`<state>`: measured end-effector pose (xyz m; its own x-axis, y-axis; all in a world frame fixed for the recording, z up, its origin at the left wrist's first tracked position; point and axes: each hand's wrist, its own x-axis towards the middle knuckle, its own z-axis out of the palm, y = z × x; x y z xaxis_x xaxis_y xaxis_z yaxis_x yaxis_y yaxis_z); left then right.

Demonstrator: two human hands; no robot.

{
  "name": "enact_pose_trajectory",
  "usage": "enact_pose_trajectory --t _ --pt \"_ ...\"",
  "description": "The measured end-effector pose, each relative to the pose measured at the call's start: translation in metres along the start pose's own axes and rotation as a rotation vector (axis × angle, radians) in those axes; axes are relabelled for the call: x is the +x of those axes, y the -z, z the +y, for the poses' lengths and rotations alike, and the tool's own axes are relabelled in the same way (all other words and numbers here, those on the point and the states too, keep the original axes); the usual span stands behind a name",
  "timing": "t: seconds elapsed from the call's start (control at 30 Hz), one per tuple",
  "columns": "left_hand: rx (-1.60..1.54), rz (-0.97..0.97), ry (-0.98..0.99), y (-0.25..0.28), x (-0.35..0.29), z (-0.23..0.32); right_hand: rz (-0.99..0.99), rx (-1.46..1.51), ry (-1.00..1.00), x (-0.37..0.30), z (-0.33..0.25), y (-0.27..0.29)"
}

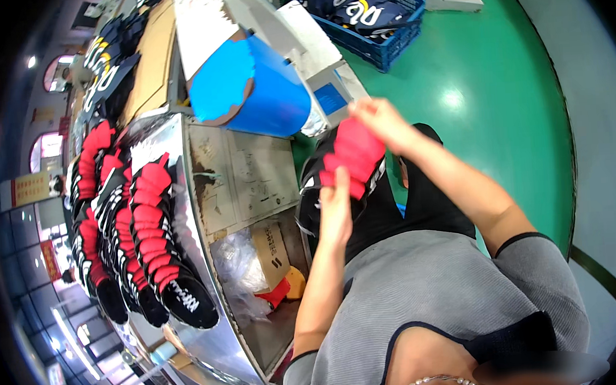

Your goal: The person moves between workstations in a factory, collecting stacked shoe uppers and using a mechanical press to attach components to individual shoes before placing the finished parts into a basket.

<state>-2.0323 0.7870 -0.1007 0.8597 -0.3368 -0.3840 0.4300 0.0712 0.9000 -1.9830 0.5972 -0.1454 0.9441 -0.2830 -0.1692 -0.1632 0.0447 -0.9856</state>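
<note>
Over my lap is a nested stack of black shoe uppers with red linings point(353, 149). My left hand point(336, 208) grips the stack's near side, thumb lying on the red lining and the other fingers hidden below. At the far right end of the red lining, my right hand point(383, 123) has its fingers drawn together on the edge. Whether it pinches one layer or several I cannot tell. Three rows of similar black and red uppers point(157, 233) lie overlapped on the metal-topped table point(212, 297) to the left.
A blue bin point(273, 89) stands beyond the table's corner. Farther back, a blue crate point(383, 52) on the green floor point(486, 111) holds dark printed pieces. Under the tabletop, an open shelf contains a cardboard box point(269, 255) and clear plastic bags point(238, 264).
</note>
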Motion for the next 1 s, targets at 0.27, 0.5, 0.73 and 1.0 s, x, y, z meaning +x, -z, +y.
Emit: enact_pose_trajectory --t 0.27,0.5,0.73,1.0 --pt "-0.001 0.007 -0.079 0.001 0.003 0.013 0.054 -0.107 0.097 -0.029 -0.023 -0.01" --pt "0.055 0.15 -0.212 0.005 0.009 0.019 0.026 -0.229 0.127 -0.035 -0.053 -0.021" --pt "-0.013 0.252 -0.138 0.043 0.003 0.033 0.145 0.109 0.013 -0.009 -0.019 0.025" --pt "0.165 0.24 -0.235 0.043 0.056 0.037 -0.182 -0.482 0.207 -0.015 -0.055 -0.04"
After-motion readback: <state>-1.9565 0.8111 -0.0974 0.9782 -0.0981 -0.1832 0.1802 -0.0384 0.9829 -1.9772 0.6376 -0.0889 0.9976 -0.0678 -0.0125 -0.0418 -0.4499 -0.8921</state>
